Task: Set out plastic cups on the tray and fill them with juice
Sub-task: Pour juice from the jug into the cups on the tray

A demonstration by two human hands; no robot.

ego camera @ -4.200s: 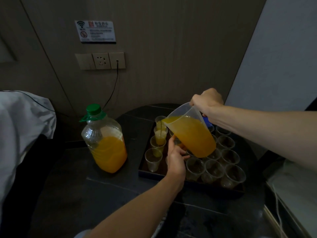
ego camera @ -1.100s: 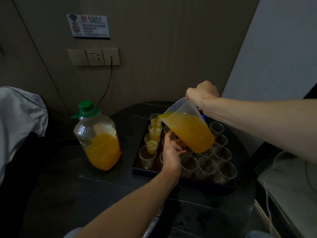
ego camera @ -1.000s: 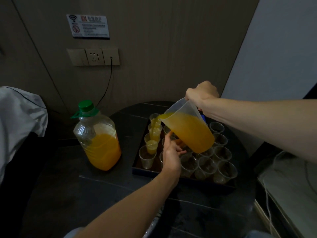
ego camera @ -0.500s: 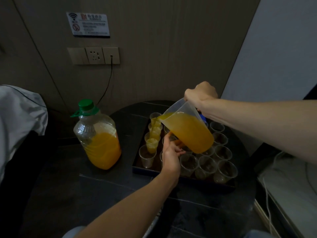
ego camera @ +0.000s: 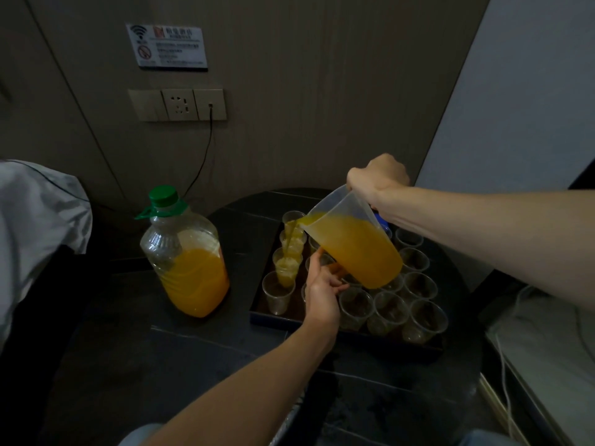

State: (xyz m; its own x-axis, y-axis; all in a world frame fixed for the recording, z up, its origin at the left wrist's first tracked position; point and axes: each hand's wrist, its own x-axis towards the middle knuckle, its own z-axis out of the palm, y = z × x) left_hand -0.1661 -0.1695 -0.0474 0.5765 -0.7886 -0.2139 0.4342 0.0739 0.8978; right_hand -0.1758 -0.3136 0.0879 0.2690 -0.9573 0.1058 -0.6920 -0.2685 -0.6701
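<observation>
The grip of the right hand (ego camera: pixel 378 175) is closed tight round the handle of a clear jug (ego camera: pixel 354 246), tipped left over the tray (ego camera: pixel 354 341). A thin stream of juice (ego camera: pixel 290 235) runs from the spout into a cup (ego camera: pixel 285 268) in the tray's left column, third from the far end, which is partly filled. The nearest cup (ego camera: pixel 278 296) in that column has no juice in it. The two beyond the one being filled hold some.

The left hand (ego camera: pixel 322 291) reaches in under the jug, fingers curled among the cups. Whether its grip has hold of a cup or only braces the jug cannot be told.

The empty cups (ego camera: pixel 389 312) stand in rows on the right part of the tray, close together. The tray sits on the dark counter (ego camera: pixel 193 365). To its left stands a large bottle (ego camera: pixel 186 262) with a green cap (ego camera: pixel 163 194), about half full of juice. A wall socket (ego camera: pixel 178 104) with a black cable (ego camera: pixel 203 156) is on the far wall.
</observation>
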